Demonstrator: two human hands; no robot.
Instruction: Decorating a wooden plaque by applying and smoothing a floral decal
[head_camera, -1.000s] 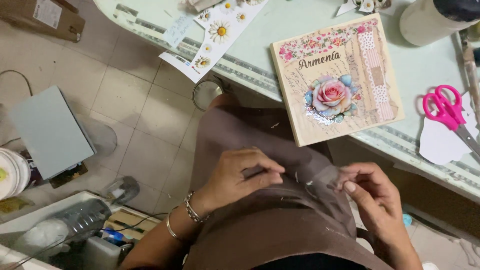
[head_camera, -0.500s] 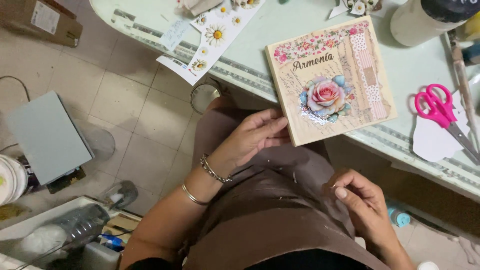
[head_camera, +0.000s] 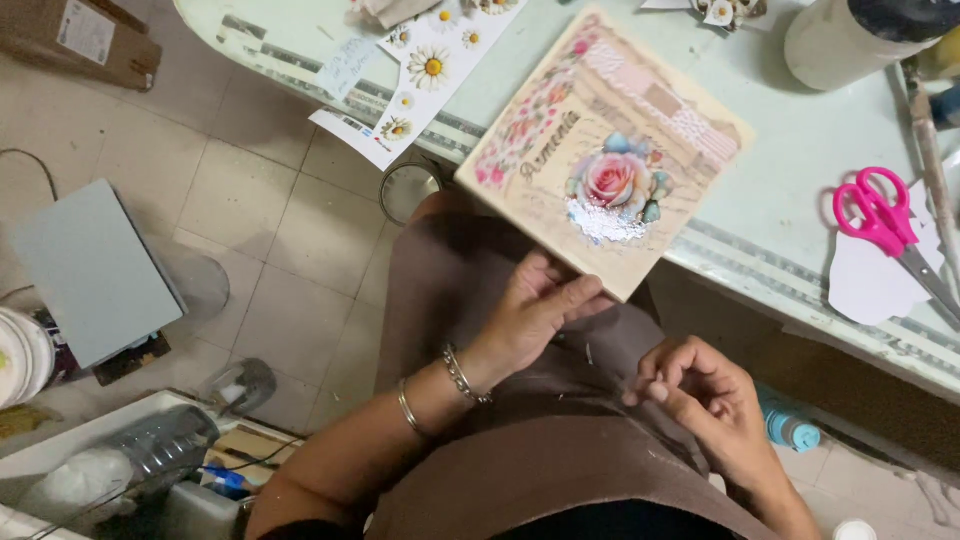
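Left hand (head_camera: 535, 320): fingers curled onto the near corner of the decorated square board (head_camera: 600, 150), thumb on the edge, gripping it. Two bracelets on that wrist. Board is tilted, near corner hanging off the table edge (head_camera: 780, 270) over the lap, far part lying on the pale green tabletop. Board face: floral strip along the left side, pink rose in the middle with a glittery silver patch just below it, lace-like strips toward the far right corner.

Right hand (head_camera: 700, 400): fingertips pinched together over the brown apron (head_camera: 560, 450), well clear of the board. Whether anything small sits between the fingertips, cannot tell.

On the table, right of the board: pink-handled scissors (head_camera: 880, 220) lying on a white paper cutout (head_camera: 870, 290). Far right: white cylindrical container (head_camera: 850, 40). Far left of the board: daisy sticker sheet (head_camera: 425, 75), overhanging the table edge.

Floor, left: grey flat box (head_camera: 90, 270) and a cardboard box (head_camera: 80, 40) at the far left corner. Near left: clear plastic bottle (head_camera: 150, 450) on its side. Near right, under the table: small blue-capped bottle (head_camera: 790, 430).
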